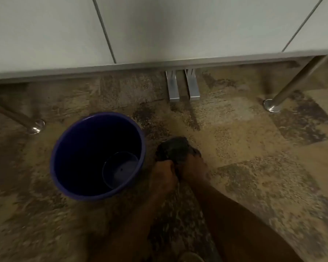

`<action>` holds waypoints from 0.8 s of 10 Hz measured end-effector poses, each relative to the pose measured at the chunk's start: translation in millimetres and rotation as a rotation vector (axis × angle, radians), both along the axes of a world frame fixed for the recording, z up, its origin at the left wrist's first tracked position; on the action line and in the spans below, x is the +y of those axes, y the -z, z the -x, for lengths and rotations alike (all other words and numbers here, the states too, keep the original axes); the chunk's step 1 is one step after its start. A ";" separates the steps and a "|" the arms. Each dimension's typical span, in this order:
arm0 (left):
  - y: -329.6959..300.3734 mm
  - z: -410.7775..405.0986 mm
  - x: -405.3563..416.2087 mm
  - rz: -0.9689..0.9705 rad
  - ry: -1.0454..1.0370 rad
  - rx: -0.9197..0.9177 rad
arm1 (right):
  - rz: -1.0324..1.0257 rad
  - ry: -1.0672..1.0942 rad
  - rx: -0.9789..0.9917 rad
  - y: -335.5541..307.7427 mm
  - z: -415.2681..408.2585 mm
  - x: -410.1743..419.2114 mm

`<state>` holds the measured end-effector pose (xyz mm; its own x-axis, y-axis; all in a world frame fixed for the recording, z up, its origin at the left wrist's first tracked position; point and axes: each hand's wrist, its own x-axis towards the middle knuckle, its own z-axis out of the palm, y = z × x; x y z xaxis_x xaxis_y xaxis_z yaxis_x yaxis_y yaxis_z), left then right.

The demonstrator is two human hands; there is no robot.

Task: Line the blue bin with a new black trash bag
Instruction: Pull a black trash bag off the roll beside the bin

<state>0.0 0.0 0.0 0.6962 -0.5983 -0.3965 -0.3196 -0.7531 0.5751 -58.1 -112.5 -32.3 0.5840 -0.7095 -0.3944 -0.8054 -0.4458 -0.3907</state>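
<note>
A round blue bin (64, 140) stands upright on the patterned carpet, left of centre, with no liner and its bare bottom showing. To its right, a crumpled black trash bag (175, 149) is bunched into a wad just above the floor. My left hand (163, 176) and my right hand (193, 170) both grip the wad's near edge, side by side, a short gap right of the bin's rim.
White desk panels (140, 31) span the top of the view, overhanging the carpet. Slanted metal legs end in round feet at the left (35, 127) and right (272, 105). Two grey metal brackets (182, 86) stand beyond the bag.
</note>
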 end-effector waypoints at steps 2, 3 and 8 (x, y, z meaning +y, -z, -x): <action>82.7 -7.0 1.0 -0.166 -0.059 0.174 | 0.055 0.072 0.061 91.1 -11.1 10.0; 104.1 -14.5 -0.9 -0.206 -0.120 0.164 | 0.101 0.074 0.020 108.5 -13.8 6.7; 3.0 -21.6 -8.5 0.291 -0.093 0.293 | -0.273 0.335 -0.601 -53.6 -4.0 -34.2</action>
<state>21.6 -8.5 -3.0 0.6354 -0.6546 -0.4096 -0.0490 -0.5635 0.8246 -54.1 -146.7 21.4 0.5244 -0.8099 -0.2628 -0.4934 -0.0375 -0.8690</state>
